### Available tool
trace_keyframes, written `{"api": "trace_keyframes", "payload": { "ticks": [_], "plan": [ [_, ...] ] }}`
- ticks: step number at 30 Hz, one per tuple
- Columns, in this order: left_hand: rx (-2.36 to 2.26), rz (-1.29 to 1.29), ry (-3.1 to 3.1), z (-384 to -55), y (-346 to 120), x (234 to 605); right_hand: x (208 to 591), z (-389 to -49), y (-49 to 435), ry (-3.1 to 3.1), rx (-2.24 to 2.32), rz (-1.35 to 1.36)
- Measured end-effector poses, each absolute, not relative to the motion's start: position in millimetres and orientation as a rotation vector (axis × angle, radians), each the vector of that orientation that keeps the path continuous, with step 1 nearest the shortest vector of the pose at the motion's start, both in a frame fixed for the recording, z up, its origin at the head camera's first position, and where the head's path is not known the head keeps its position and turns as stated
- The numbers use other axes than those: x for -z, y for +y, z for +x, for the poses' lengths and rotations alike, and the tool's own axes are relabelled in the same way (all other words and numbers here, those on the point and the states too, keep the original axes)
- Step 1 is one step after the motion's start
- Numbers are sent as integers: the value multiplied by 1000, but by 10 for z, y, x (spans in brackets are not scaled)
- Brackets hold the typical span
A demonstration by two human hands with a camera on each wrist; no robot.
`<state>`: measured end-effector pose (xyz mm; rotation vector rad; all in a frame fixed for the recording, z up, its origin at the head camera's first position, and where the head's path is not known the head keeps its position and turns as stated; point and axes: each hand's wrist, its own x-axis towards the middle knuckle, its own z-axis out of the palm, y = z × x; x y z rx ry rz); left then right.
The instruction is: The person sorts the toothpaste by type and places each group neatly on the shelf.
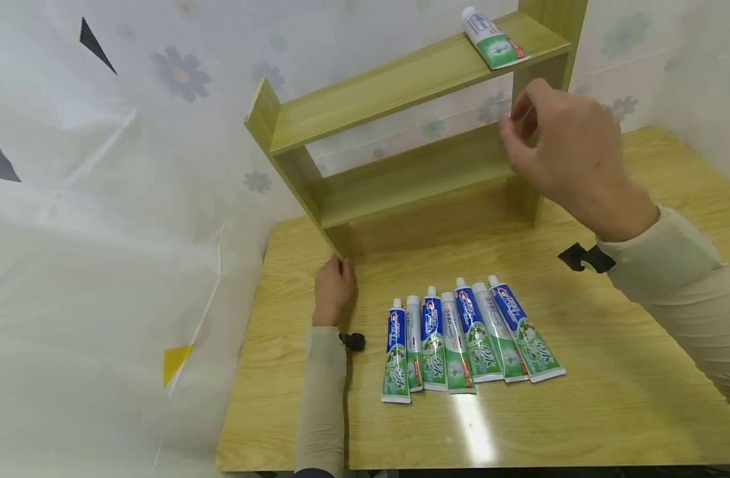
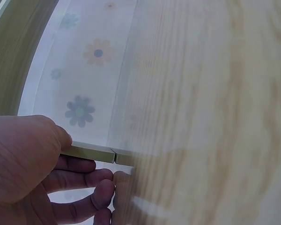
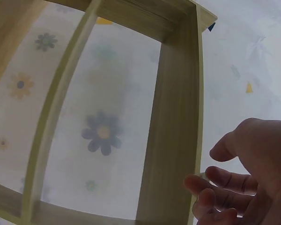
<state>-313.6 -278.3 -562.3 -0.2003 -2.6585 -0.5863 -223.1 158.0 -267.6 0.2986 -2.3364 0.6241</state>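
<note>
A wooden two-tier shelf rack (image 1: 394, 93) stands at the back of the table. My left hand (image 1: 333, 291) holds the foot of its left side panel; in the left wrist view, the thumb lies over the panel's edge (image 2: 91, 153) with the fingers beneath. A white-and-green toothpaste tube (image 1: 495, 41) lies on the top board at the right end. Just below and in front of that tube is my right hand (image 1: 570, 149), empty, its fingers loosely bent and the thumb apart. In the right wrist view, the right hand's fingertips (image 3: 194, 183) overlap the rack's front edge.
Several toothpaste tubes, blue-and-green ones (image 1: 433, 342) alternating with white-and-green ones (image 1: 457, 345), lie side by side on the wooden table (image 1: 628, 398), caps toward the rack. A flower-patterned white sheet (image 1: 179, 133) hangs behind and to the left.
</note>
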Motion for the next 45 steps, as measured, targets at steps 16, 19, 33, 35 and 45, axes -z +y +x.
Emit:
{"api": "trace_keyframes", "payload": {
  "ticks": [16, 19, 33, 35, 45],
  "plan": [
    [599, -186, -2680, -3128, -2797, 5597, 3655, -1979, 1475, -2674, -638, 368],
    [604, -188, -2687, -3126, -2797, 5591, 3805, -1923, 1483, -2759, -620, 382],
    [673, -173, -2723, -2959, -2690, 5332, 4182, -1720, 1458, -3192, -695, 371],
    [661, -170, -2724, -2960, -2697, 5339, 4223, -1691, 1457, -3229, -707, 380],
    [621, -186, -2730, -3071, -2738, 5495, 4332, -1581, 1479, -3387, -728, 468]
  ]
}}
